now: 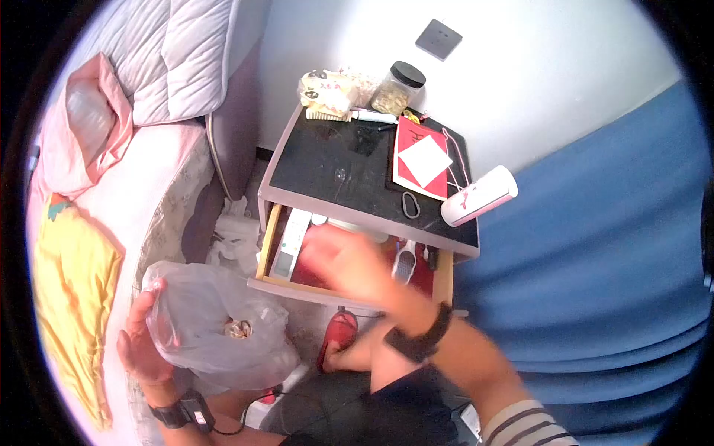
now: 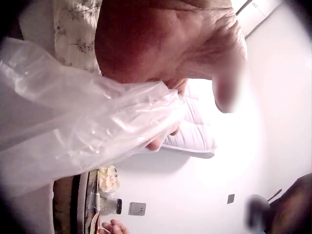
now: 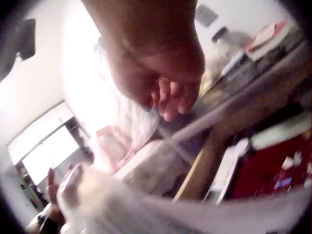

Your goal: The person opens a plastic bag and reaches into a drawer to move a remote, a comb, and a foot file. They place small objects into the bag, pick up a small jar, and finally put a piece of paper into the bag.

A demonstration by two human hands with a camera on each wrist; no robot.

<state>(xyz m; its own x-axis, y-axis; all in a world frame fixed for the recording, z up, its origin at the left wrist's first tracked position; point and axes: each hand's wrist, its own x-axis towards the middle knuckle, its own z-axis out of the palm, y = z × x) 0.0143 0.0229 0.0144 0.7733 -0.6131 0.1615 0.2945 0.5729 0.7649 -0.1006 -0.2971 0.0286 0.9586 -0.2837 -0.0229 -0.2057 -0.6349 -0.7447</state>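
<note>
My left hand (image 1: 141, 346) holds the rim of a translucent plastic bag (image 1: 216, 297), with some fingers showing through the film and the thumb free of it. A small brownish item (image 1: 238, 328) lies inside the bag. In the left wrist view, the bag's film (image 2: 97, 122) is draped over the fingers, partly hiding them. My right hand (image 1: 346, 260), blurred, is over the pulled-out drawer (image 1: 327, 290). In the right wrist view, that hand's fingers (image 3: 170, 97) hang loosely curled, and nothing shows in them. Inside the drawer lie a long white box (image 1: 291, 241) and a grey-white handled item (image 1: 404, 262).
On the black nightstand top (image 1: 327, 163) are a dark-lidded jar (image 1: 398, 88), a snack packet (image 1: 327, 93), a red booklet (image 1: 416, 134) and a white cylinder (image 1: 480, 195). A bed (image 1: 141, 160) stands at left; a blue curtain (image 1: 580, 223) hangs at right.
</note>
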